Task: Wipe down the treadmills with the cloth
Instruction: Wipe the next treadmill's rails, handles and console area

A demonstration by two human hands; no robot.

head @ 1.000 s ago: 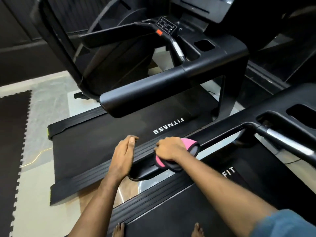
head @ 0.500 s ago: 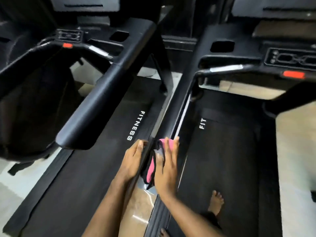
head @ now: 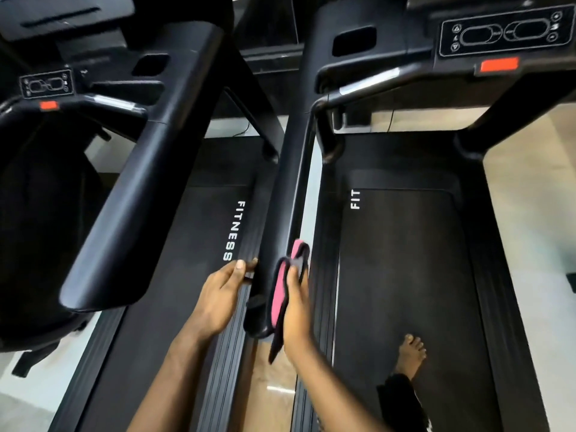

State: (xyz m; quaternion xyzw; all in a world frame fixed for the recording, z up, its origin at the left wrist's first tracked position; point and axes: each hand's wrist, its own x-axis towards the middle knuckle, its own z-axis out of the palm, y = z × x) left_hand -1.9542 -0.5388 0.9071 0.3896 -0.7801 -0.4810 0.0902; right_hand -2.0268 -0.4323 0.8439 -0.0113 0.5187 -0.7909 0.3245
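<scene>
black treadmills (head: pixel 405 275) on pale floor (head: pixel 530 182), right grip (head: pixel 297 310) clamped on pink cloth (head: pixel 280 291) at handrail (head: pixel 286 198), left grip (head: pixel 218 297) apart

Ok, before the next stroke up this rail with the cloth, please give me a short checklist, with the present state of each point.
1. Cloth held by right hand: ok, the thumb pinches it.
2. Cloth on rail: ok, it lies against the near end.
3. Left hand steadies the rail: ok, fingertips at its left side.
4. Rail ahead free: ok, nothing lies on it.
5. Foot steady on belt: ok, flat.
6. Dust on the rail: cannot tell.
</scene>
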